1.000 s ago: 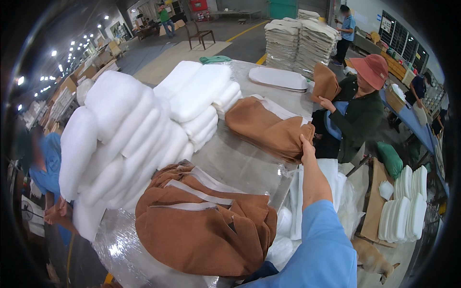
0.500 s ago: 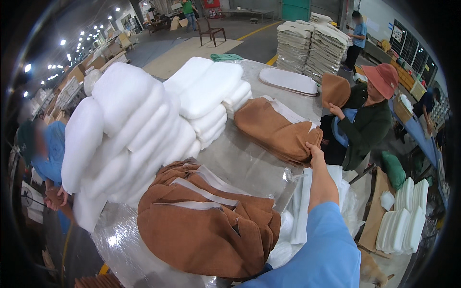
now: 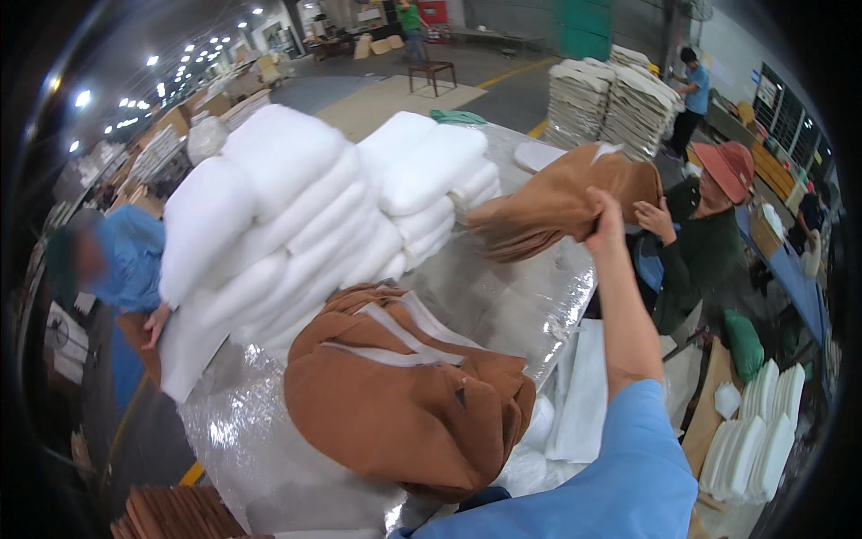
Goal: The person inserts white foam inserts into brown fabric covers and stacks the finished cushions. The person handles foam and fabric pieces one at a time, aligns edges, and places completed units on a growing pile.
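Your fisheye view: rim black, edges curved. Ceiling lamps (image 3: 83, 98), upper left: small, bright. Plastic wrap (image 3: 220, 431) before you: white glare. White pads (image 3: 280, 151): bright, softly shadowed. Far brown cloth (image 3: 561, 202): left end blurred.

Legibility check from where I stand: no text, label, number or sign can be read, the pale sheet (image 3: 766, 91) near the dark window at far right being too small and the distant red box (image 3: 434, 12) too blurred to make out.
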{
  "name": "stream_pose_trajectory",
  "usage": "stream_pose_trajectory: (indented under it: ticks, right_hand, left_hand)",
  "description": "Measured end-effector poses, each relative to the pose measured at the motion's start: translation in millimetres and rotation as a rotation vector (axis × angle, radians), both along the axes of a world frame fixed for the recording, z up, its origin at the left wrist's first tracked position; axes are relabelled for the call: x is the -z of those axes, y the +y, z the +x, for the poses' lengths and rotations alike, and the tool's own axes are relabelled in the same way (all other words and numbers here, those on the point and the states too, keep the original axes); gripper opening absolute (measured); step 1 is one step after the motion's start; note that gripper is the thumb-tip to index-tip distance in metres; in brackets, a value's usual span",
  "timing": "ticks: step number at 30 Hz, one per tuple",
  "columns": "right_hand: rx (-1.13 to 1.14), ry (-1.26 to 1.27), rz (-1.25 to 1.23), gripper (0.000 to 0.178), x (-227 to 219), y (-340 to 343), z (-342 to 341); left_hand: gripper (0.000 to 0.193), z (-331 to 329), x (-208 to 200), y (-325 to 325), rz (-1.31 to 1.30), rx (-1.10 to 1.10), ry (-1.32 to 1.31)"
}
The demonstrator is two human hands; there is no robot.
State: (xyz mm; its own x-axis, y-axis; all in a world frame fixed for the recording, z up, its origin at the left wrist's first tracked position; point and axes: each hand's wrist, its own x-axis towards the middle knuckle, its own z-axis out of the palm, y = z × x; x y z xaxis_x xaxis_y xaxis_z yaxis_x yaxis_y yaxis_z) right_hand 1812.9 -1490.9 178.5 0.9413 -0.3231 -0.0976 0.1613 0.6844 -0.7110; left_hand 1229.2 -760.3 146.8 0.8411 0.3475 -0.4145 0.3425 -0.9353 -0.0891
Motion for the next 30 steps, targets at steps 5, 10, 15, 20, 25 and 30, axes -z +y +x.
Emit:
stream_pose_trajectory:
  ticks: [5,10,15,20,25,30]
  right_hand:
    - [0.003,-0.315,-0.143,0.042,-165.8,-6.7,-82.3]
    - [-0.169,-0.542,-0.21,0.039,-268.6,60.7,-152.8]
    - [-0.156,-0.506,-0.222,0.035,-305.6,155.0,-180.5]
    - [-0.058,-0.79,-0.112,0.038,-382.9,232.7,-238.0]
    - [-0.076,-0.811,0.006,0.04,-358.9,268.8,-266.6]
    - [-0.018,-0.576,0.103,0.044,-222.2,245.9,-301.5]
  left_hand:
    - [0.049,-22.2,32.4,37.4,0.004,0.148,-0.088]
    - [0.05,-27.6,46.0,54.4,-0.012,0.088,-0.015]
    - [0.062,-16.1,47.5,69.6,-0.062,0.147,0.053]
    - [0.065,-6.9,36.6,67.4,-0.118,0.228,0.089]
    - [0.059,-21.1,28.8,75.1,-0.113,0.29,0.113]
    - [0.058,-28.7,33.2,67.0,-0.189,0.376,0.05]
